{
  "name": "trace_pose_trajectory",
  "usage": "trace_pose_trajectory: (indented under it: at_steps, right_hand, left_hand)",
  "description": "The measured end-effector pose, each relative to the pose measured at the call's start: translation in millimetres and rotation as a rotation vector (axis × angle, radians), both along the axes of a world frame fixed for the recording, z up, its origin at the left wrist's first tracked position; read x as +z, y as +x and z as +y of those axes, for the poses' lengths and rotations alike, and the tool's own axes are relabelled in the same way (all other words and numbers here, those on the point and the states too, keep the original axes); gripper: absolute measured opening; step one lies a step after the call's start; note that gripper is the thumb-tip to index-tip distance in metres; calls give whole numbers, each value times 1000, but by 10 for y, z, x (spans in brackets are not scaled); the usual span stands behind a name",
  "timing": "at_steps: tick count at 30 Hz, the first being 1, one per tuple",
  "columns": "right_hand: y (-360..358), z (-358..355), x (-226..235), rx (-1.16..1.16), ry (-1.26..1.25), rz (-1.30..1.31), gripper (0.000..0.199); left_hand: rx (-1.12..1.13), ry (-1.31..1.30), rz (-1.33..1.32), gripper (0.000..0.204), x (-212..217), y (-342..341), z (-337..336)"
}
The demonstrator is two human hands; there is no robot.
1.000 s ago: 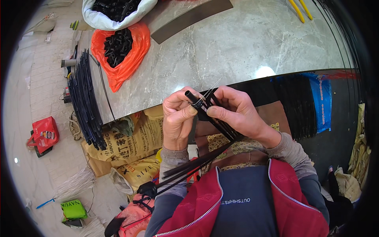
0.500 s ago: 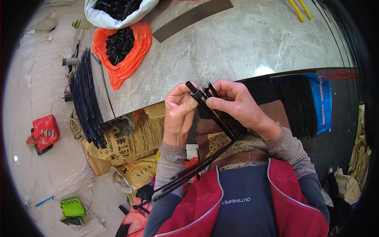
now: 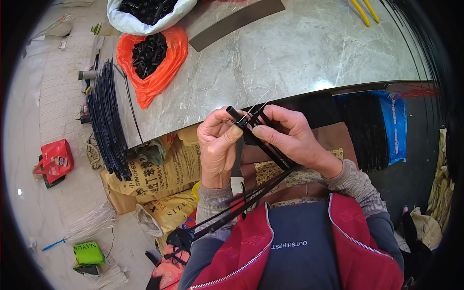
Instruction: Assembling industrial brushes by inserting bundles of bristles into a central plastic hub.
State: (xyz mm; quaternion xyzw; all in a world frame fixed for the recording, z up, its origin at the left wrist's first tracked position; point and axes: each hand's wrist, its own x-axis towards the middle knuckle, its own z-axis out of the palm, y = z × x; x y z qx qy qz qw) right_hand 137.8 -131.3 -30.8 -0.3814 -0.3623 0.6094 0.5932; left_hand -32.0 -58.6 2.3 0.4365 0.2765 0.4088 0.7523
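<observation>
Hands vs half a sec ago: L hand & R hand a touch lower, nearer the body; blk tube has come down w/ them.
Desk: grey, marbled, across upper part of view; hands at its near edge.
Jacket: dk red, unzipped, lower mid.
Sack: tan, printed, below desk's L part.
Rod bundle: long, dk, at desk's L end.
Orange bag: on desk, upper L, w/ small blk pieces inside; white bag just behind, also w/ blk pieces.
Dk strip: curved, on desk, R of bags.
Blk rods: slope from R fingers down twd R wrist; another blk run goes lower L over L sleeve, can't tell if same rods.
Grips: L thumb + fingers pinched round lower part of blk tube; R thumb + fingers clamped on rods just R of it. Hands close tog., can't tell if fingertips touch.
Red bag: far L, on floor.
Green pack: lower L.
Yellow handles: desk's far R, top.
Blk tube: btwn hands, upper end sticking up, tilted L.
Wires: thin, pale, poke up btwn hands.
</observation>
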Motion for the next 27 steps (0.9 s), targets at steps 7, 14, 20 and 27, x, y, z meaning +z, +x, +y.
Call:
trace_pose_trajectory:
  at_steps: [7,14,20,27]
  right_hand:
    - [17,19,22,26,-26,121,9]
    - [27,-27,34,-114,173,-67,15]
    - [-14,-17,-15,-267,346,-221,16]
    - [72,0,12,-14,98,18,13]
  left_hand:
    - [-10,19,-12,25,43,36,-20]
    - [28,66,43,22,162,71,-126]
    - [84,69,90,23,211,99,-193]
    - [-40,103,82,26,92,11,-19]
